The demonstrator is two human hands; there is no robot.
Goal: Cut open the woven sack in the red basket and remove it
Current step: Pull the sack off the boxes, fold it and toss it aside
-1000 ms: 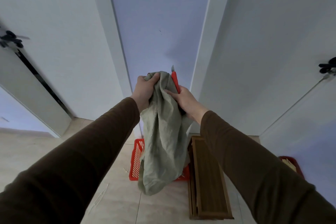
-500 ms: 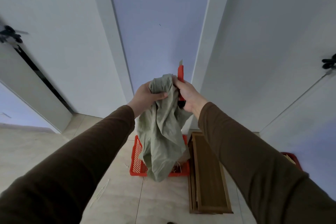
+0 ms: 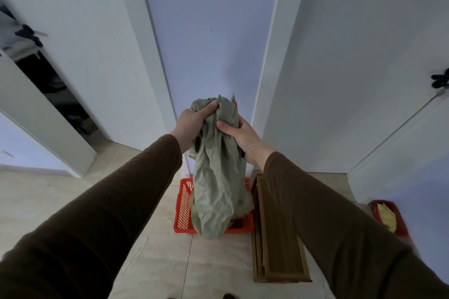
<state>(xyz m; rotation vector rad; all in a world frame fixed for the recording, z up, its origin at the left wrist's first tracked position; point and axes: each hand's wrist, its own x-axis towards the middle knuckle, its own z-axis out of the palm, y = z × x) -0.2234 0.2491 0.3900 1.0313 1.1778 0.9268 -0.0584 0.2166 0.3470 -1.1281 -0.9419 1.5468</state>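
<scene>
A crumpled grey-green woven sack [image 3: 217, 182] hangs in the air above the red basket [image 3: 182, 204] on the floor. My left hand [image 3: 192, 124] grips the sack's bunched top. My right hand [image 3: 243, 137] holds the sack's right side, thumb pressed on the cloth, together with a red utility knife [image 3: 234, 102]; only the knife's tip shows above the sack. The sack's lower end covers most of the basket, whose contents are largely hidden.
A brown wooden frame [image 3: 274, 238] lies on the tile floor right of the basket. A red tray [image 3: 401, 223] with pale pieces sits at far right. White doors and walls stand close ahead; a door at left [image 3: 48, 109] is ajar.
Both hands came down slightly and gathered the sack tighter; my right hand shifted onto the sack's side, and the knife is now mostly hidden behind the cloth.
</scene>
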